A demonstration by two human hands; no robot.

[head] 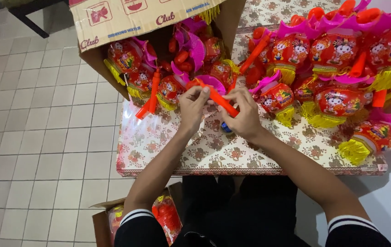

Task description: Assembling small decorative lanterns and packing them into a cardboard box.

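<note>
Pale floor tiles (35,137) were seen left of the flowered tabletop (232,153). An orange stick (218,99) was pinched at mid-tabletop by the left hand (193,104) and right hand (244,114), each grip clenched on it. If tilted, the stick could probably slip into the lanterns (337,73). A blue piece under the right hand was largely hidden.

two hands (193,104), two cardboard boxes (113,20), one table (213,155)

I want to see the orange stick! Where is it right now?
In the head view, the orange stick sits mid-picture, pinched between the left hand and right hand, above the flowered table, just in front of the cardboard box of lanterns.
</note>
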